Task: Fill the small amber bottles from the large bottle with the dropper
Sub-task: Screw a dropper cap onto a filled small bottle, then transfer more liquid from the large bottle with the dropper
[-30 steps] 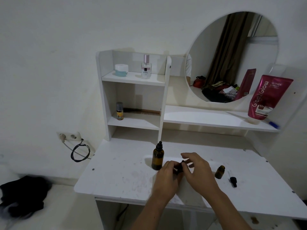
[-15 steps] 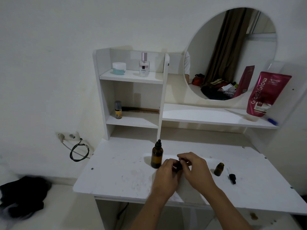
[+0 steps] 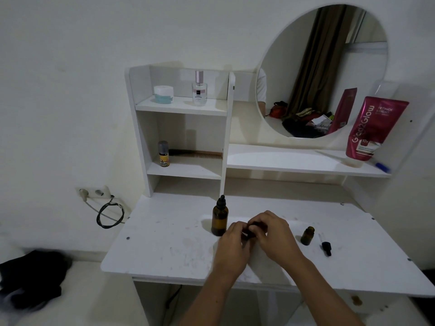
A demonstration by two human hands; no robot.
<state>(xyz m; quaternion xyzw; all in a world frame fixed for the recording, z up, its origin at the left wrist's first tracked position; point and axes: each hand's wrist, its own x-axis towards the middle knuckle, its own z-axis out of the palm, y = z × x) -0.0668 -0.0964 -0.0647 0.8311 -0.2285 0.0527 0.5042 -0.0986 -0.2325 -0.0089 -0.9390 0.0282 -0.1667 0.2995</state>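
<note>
Both hands meet over the middle of the white table [image 3: 164, 243]. Left hand [image 3: 231, 245] has fingers curled in a grip round a small dark item [image 3: 253, 229], probably one of the small amber bottles, mostly hidden. Right hand [image 3: 274, 234] pinches the top of the same item with curled fingertips; the view is too blocked to tell whether that part is a cap or a dropper. Large amber bottle [image 3: 219, 218] stands upright just left of the hands, its black dropper cap on. An open small amber bottle [image 3: 307, 236] stands upright right of the hands, apart from them. A loose black dropper [image 3: 326, 247] lies on the table just beside that bottle. Pink tube [image 3: 374, 130] leans on the shelf by the round mirror [image 3: 306, 43].
</note>
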